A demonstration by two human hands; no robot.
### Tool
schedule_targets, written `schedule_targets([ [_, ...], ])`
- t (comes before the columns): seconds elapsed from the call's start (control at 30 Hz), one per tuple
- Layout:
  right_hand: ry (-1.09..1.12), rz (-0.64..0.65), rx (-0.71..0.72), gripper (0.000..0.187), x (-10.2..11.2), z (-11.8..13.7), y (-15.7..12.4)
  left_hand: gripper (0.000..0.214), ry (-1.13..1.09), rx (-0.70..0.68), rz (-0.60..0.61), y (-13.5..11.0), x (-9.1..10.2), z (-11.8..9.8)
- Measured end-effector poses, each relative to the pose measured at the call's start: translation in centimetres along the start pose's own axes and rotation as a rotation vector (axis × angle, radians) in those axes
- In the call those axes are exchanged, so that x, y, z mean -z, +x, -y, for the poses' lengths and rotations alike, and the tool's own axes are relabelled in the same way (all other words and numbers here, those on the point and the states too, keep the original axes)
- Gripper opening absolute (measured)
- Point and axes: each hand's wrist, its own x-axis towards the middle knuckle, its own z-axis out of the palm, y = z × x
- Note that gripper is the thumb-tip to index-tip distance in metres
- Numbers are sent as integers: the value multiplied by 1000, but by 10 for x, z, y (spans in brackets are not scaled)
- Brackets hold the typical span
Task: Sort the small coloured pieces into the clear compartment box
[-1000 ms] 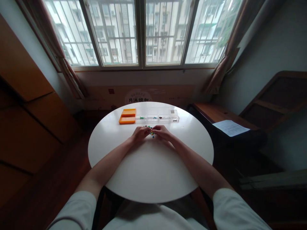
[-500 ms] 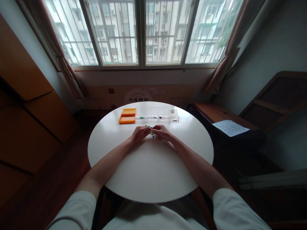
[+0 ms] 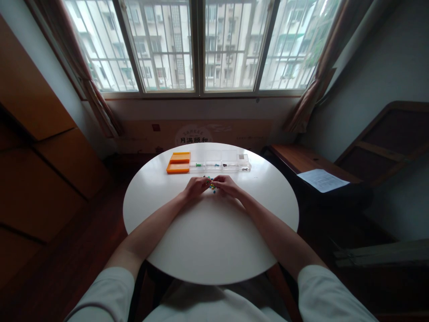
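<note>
left hand (image 3: 195, 187): resting on the bench, fingers curled in, tips right up against the little heap. Honestly too small to tell if it's pinching a piece or just touching.
right hand (image 3: 225, 185): same deal, curled and narrow, fingertips meeting the left ones over the heap. Can't tell if anything is gripped.
coloured bits (image 3: 211, 184): tiny heap of green, blue, yellow and red pieces, sitting between the two sets of fingertips, a bit toward 12 o'clock from the middle of the bench.
bench (image 3: 208, 241): round and white, both forearms laid across it.
clear box (image 3: 219, 161): long see-through compartment box near the 12 o'clock edge, just past the heap. One green bit in the left-hand cell, a few darker ones further along.
orange tray (image 3: 178, 163): flat, right against the left end of the clear box, around 11 o'clock.
paper (image 3: 322, 180): white sheet on a dark wooden side table out at 3 o'clock, well apart from the bench.
window (image 3: 201, 44): barred, at 12 o'clock, curtains on both sides.
</note>
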Motion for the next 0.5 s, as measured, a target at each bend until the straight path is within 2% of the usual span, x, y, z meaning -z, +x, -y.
schedule_targets([
  [0.5,-5,-4,0,33,0,3,-2,25,-5,1,3,0,0,-1],
])
